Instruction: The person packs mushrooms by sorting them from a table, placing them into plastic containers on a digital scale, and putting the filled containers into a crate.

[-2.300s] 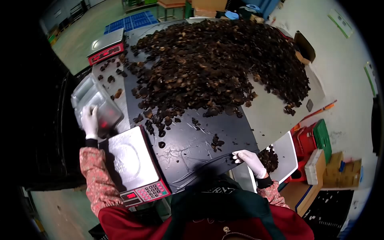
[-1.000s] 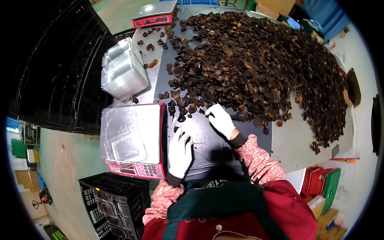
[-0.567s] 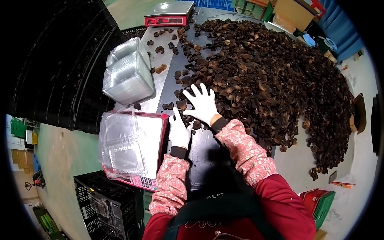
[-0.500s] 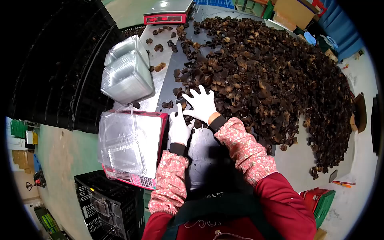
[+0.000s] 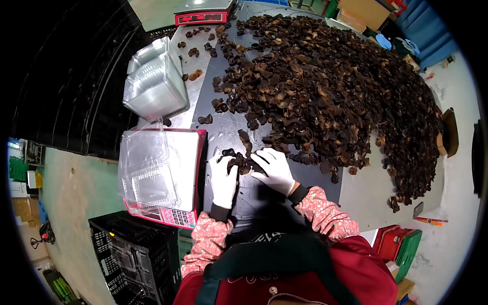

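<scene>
My left hand, white-gloved, curls its fingers against the left side of a small clump of dark, wrinkled pieces on the dark sheet. From the right, my right hand presses its bent fingers to the same clump. Behind both hands spreads a large heap of dark brown pieces. An open clear plastic container lies on the red-and-silver scale, left of my left hand. Stacked clear containers stand behind that scale.
A second red scale sits at the table's far left. Black crates rise on the left, and another black crate stands low beside the table. Red and green crates are below the right edge. Loose pieces lie near the stacked containers.
Both hands have moved back from the heap's edge towards my body, with a small clump now between them. My right hand's spread fingers have bent. The open container now lies on the near scale.
</scene>
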Available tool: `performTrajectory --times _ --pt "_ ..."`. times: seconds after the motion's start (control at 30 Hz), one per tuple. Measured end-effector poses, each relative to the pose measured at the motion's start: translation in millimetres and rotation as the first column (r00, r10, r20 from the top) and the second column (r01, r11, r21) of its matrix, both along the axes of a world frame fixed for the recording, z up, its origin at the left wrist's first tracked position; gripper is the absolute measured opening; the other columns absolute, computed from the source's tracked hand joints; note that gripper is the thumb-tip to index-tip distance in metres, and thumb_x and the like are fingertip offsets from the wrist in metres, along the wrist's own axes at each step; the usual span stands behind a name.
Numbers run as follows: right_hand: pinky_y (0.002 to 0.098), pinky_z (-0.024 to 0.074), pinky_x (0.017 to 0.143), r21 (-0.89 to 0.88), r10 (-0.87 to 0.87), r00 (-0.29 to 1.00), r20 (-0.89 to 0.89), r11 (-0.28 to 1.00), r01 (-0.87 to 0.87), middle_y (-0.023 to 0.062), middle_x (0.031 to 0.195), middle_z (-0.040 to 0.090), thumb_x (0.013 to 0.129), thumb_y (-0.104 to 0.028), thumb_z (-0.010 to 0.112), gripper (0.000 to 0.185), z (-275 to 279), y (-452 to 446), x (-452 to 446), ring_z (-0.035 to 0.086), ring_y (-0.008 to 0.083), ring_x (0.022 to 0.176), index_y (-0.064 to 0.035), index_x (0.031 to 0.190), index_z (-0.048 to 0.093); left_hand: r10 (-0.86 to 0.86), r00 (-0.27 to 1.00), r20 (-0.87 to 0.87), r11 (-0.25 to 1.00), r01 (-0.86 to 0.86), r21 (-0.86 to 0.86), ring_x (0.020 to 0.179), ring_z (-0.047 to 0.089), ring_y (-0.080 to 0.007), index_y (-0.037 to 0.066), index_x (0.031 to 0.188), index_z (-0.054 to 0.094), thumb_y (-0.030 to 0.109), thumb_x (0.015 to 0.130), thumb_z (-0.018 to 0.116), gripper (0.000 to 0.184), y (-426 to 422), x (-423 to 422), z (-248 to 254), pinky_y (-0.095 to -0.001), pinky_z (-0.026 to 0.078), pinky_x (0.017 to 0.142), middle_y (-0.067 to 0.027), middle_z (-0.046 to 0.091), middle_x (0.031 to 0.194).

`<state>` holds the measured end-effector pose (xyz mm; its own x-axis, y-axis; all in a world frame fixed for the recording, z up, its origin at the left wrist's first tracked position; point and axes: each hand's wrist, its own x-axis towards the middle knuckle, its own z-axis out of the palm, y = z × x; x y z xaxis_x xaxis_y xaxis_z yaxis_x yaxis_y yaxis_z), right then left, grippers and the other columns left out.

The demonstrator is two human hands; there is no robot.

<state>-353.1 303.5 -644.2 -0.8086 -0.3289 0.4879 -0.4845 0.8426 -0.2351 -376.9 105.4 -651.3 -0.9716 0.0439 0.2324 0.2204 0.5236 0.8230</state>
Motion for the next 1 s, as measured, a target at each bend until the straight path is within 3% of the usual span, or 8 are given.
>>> performTrajectory --times 0.13,0.27,0.43,0.53,0.6,0.7,0.87,1.0 --pt "0.041 0.0397 0.099 0.054 -0.019 1.0 -0.002 0.998 0.019 0.0063 0.125 0.06 0.077 -0.037 0.075 0.058 -3.6 2.3 16.6 0.051 0.0273 0.12 -0.0108 0.126 0.062 -0.067 0.989 0.129 0.955 0.026 0.297 0.103 0.058 -0.0273 0.005 0.105 0.064 0.005 0.082 0.068 0.023 -43.9 22.6 48.3 -0.0391 0.049 0.091 -0.0131 0.049 0.116" --pt "0.0466 0.0327 0.107 0.038 -0.058 0.993 0.098 0.998 0.055 0.0143 0.143 0.046 0.073 -0.051 0.077 0.088 13.2 -4.4 -16.6 0.04 0.0339 0.133 -0.0094 0.143 0.046 0.082 0.971 -0.225 0.978 -0.122 -0.169 0.102 0.058 -0.026 0.005 0.104 0.064 -0.001 0.082 0.067 0.023 -137.1 25.9 101.1 -0.0361 0.047 0.092 -0.0118 0.05 0.115" --pt "0.0593 0.0383 0.1 0.336 -0.11 0.955 0.275 0.942 0.012 0.0152 0.141 0.048 0.071 -0.066 0.07 0.083 34.3 -48.2 -49.3 0.038 0.045 0.131 -0.0201 0.137 0.052 0.141 0.975 -0.174 0.905 -0.198 -0.377 0.106 0.061 -0.0322 0.007 0.107 0.062 0.001 0.082 0.069 0.026 -225.6 5.3 92.4 -0.0358 0.049 0.091 -0.016 0.054 0.118" --pt "0.0554 0.0415 0.097 0.424 -0.083 0.978 0.193 0.906 -0.007 0.0131 0.136 0.051 0.078 -0.055 0.071 0.07 13.8 -59.7 -27.4 0.041 0.0401 0.128 -0.0162 0.133 0.057 0.087 0.988 -0.125 0.873 -0.136 -0.468 0.107 0.06 -0.0348 0.007 0.108 0.062 0.001 0.081 0.07 0.029 -234.8 6.6 81.3 -0.0365 0.048 0.091 -0.0163 0.055 0.121" --pt "0.0423 0.0447 0.08 0.316 -0.11 0.984 0.137 0.947 0.062 0.0095 0.125 0.055 0.085 -0.041 0.067 0.045 2.8 -53.4 -8.8 0.051 0.0312 0.111 -0.011 0.119 0.062 0.053 0.997 -0.06 0.853 -0.077 -0.516 0.11 0.06 -0.0352 0.007 0.11 0.062 0.001 0.078 0.071 0.034 -235.9 8.7 76.4 -0.0373 0.048 0.093 -0.0159 0.055 0.125" --pt "0.0396 0.0432 0.078 0.243 -0.128 0.99 -0.051 0.96 0.136 0.0048 0.12 0.056 0.085 -0.036 0.065 0.032 -10.4 -31.8 13.6 0.053 0.0257 0.1 -0.0124 0.108 0.063 -0.054 0.992 -0.111 0.837 -0.015 -0.547 0.112 0.059 -0.0345 0.012 0.123 0.061 0.003 0.078 0.072 0.047 -240.2 15.3 76.5 -0.0379 0.049 0.092 -0.0161 0.054 0.131" --pt "0.041 0.0414 0.086 0.15 -0.287 0.956 -0.065 0.944 0.294 0.0043 0.121 0.056 0.08 -0.037 0.07 0.049 -5.4 -7.1 33.4 0.052 0.0251 0.106 -0.0178 0.124 0.06 -0.123 0.992 -0.012 0.76 0.086 -0.644 0.113 0.055 -0.0351 0.019 0.148 0.042 0.013 0.078 0.076 0.078 -242.1 28.7 116.7 -0.0413 0.044 0.096 -0.0165 0.053 0.136" --pt "0.0431 0.0469 0.079 0.188 -0.53 0.848 -0.026 0.83 0.525 0.0082 0.121 0.056 0.08 -0.036 0.073 0.066 -1.7 -14.5 25.1 0.055 0.0288 0.103 -0.0239 0.141 0.048 -0.109 0.972 -0.209 0.86 -0.014 -0.511 0.123 0.049 -0.0344 0.013 0.145 0.046 0.018 0.081 0.073 0.07 -276.1 29.6 93.7 -0.0437 0.036 0.105 -0.0132 0.054 0.135"
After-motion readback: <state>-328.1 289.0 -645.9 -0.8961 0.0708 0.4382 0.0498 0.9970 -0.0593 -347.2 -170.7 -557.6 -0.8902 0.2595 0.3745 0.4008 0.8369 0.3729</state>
